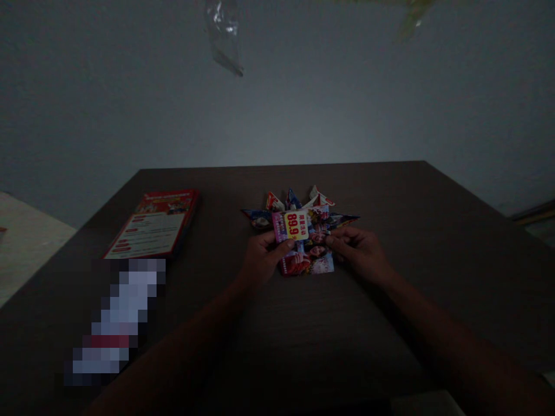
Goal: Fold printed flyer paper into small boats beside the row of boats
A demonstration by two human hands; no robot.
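Observation:
A colourful printed flyer piece (309, 254), folded roughly square, is between my two hands above the dark table. It carries a yellow label reading 89.9 and pictures of people. My left hand (260, 260) is closed on its left edge, thumb on top. On the right edge, my right hand (362, 251) pinches it between thumb and fingers. Several pointed folded-paper tips (292, 199), blue, red and white, fan out just behind it. Whether they are joined to the flyer piece or lie apart cannot be made out.
A stack of red-bordered printed flyers (151, 228) lies at the table's left. In front of it is a pixelated, pale object (124, 312). The dark wooden table (433, 231) meets a grey wall (329, 104), where a clear plastic bag (224, 37) hangs.

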